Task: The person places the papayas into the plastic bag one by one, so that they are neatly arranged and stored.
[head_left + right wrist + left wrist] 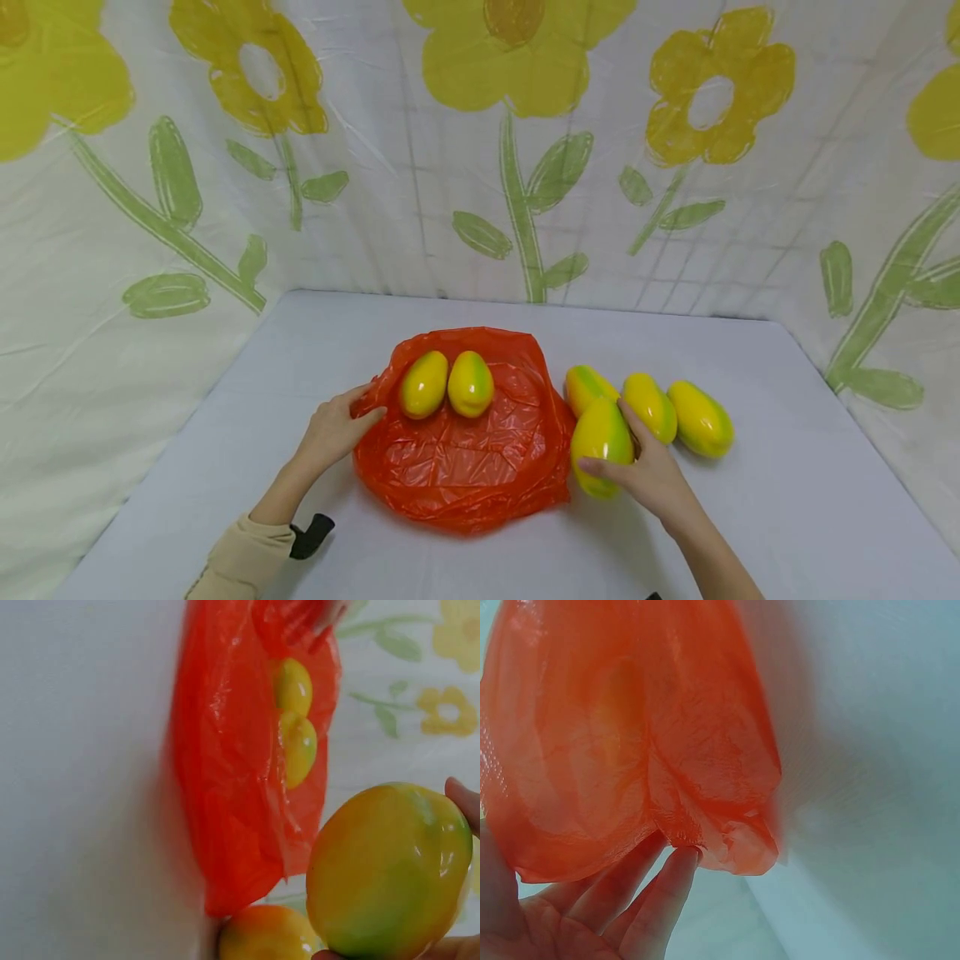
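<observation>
A red plastic bag [465, 467] lies crumpled mid-table with two yellow-green mangoes [423, 384] [471, 383] on it. My left hand [337, 427] rests at the bag's left edge. In the left wrist view its straight fingers [660, 892] touch the rim of the bag [630, 735]. My right hand [651, 477] grips another mango [602, 440] just right of the bag, and this mango [390, 870] fills the right wrist view. Three more mangoes [588, 385] [651, 406] [701, 418] lie behind it on the table.
The grey-white table [787, 500] is fenced on three sides by a white sheet with yellow flowers [517, 167]. Bare table surface lies in front of the bag and along both sides.
</observation>
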A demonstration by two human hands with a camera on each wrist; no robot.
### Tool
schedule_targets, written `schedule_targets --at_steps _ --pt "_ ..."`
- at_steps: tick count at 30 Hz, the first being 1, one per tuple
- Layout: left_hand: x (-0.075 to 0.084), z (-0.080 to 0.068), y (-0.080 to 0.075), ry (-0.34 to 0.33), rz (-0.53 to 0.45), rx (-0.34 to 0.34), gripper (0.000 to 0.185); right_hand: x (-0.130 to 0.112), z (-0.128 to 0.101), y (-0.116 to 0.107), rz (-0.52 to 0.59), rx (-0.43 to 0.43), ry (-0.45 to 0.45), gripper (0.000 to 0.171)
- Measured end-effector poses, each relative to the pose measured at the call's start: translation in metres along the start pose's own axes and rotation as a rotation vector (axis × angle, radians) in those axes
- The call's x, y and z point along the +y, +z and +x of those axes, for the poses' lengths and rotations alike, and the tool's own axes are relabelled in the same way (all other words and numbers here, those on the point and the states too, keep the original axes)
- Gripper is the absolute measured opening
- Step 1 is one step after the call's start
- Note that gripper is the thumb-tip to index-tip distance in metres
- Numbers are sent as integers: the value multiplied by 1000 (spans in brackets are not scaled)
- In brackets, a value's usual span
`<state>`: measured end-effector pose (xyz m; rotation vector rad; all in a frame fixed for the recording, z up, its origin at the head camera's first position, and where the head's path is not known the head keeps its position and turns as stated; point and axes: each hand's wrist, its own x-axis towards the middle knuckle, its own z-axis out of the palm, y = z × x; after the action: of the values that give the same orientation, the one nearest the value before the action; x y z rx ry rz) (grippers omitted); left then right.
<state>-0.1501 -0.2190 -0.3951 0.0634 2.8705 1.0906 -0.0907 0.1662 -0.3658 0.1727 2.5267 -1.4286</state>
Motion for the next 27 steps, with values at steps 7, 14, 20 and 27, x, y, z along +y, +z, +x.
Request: schedule_targets --at_steps 7,14,20,27 --pt "1 -2 0 14 9 8 53 -13 4 2 -5 -3 -47 106" --pt "1 -2 -1 13 9 6 53 -22 9 4 51 -35 -104 104" --pt "2 -3 -2 7 -3 2 53 -29 17 9 4 -33 -124 102" --pt "2 -3 -1 0 -6 2 54 -35 29 17 -6 -56 -139 101"
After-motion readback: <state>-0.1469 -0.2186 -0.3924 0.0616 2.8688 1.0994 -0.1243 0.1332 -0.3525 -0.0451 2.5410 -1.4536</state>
